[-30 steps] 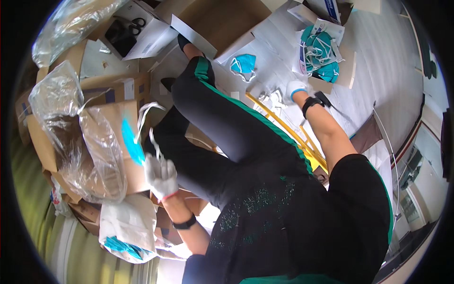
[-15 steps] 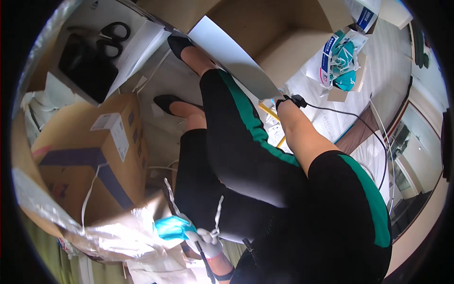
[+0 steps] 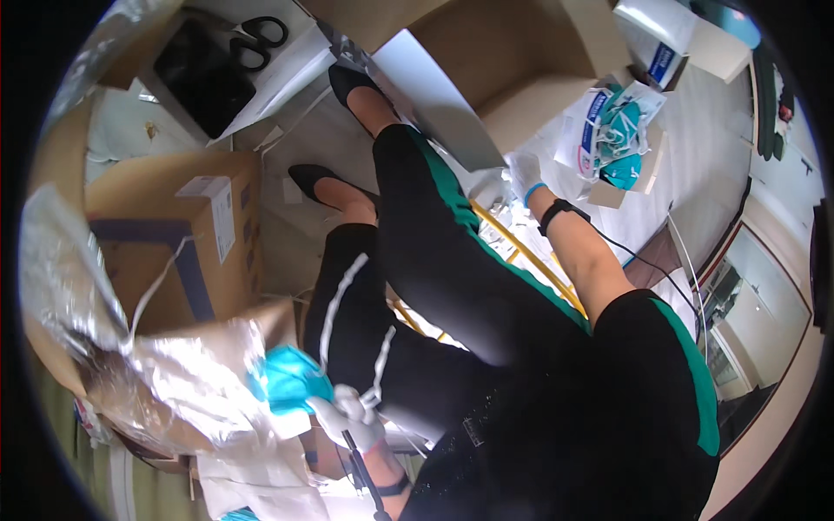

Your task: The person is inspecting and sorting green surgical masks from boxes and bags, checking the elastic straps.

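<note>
My left hand [image 3: 352, 419], in a white glove, is closed on a teal face mask [image 3: 291, 379] at the lower left. The mask's white ear straps stick up loose beside my fingers. Under the mask lies a crinkled clear plastic bag [image 3: 195, 365]. My right hand [image 3: 525, 176], also gloved in white, is beside the near corner of a large open carton [image 3: 443, 95]; its fingers are too blurred and partly hidden to read. To its right stands a small open box [image 3: 591, 130] full of teal masks [image 3: 621, 130] with white straps.
A taped brown carton [image 3: 165, 234] stands at the left. Behind it, black-handled scissors [image 3: 259, 43] and a black rectangular object [image 3: 204, 78] lie on a white surface. A black cord [image 3: 638, 260] trails from my right wrist. A yellow bar [image 3: 530, 256] runs beneath my legs.
My right hand has come into view, its wrist having moved out from behind the carton's edge. My left hand and the mask have shifted slightly left and up. The whole view has tilted a little.
</note>
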Demonstrator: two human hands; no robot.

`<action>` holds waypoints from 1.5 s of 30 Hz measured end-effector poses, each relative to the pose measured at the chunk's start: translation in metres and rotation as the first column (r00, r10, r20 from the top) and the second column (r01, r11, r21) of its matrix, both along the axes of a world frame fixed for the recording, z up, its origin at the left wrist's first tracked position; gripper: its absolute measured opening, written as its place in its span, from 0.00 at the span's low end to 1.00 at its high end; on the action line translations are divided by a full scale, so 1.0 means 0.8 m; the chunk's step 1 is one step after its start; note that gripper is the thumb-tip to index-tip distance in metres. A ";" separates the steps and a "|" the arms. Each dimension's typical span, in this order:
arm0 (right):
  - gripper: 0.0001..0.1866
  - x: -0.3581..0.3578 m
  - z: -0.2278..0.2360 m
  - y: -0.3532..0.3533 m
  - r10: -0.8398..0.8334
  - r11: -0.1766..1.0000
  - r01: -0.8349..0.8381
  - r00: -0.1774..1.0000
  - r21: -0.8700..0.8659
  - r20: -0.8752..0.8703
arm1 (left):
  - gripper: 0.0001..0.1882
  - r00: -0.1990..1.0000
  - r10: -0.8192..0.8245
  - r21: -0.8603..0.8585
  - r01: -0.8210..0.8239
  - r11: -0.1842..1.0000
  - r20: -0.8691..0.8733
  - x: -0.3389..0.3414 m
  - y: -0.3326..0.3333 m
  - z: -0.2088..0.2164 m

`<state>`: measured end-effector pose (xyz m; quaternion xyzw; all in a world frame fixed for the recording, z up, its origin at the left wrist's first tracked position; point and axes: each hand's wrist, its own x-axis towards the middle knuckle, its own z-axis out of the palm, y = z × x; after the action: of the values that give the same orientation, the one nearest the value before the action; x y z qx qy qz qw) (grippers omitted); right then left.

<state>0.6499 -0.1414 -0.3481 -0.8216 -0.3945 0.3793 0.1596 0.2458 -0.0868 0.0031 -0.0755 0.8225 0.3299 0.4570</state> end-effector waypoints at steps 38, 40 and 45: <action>0.05 -0.270 0.588 0.041 0.420 0.841 0.076 0.533 0.536 -0.735 | 0.40 0.904 -0.397 0.963 -0.050 0.264 0.156 0.074 -0.069 0.115; 0.06 -0.274 0.588 0.034 0.514 0.768 -0.031 0.626 0.640 -0.586 | 0.30 0.957 -0.272 0.920 0.011 0.392 0.105 0.073 -0.069 0.103; 0.08 -0.256 0.573 0.043 0.647 0.603 -0.231 0.701 0.764 -0.299 | 0.13 0.982 -0.190 0.894 0.083 0.440 0.002 0.072 -0.071 0.132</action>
<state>0.4454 -0.1073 0.1105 -0.4279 -0.6391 0.4555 0.4483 0.3037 -0.1439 0.1090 0.2245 0.5071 0.6689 0.4950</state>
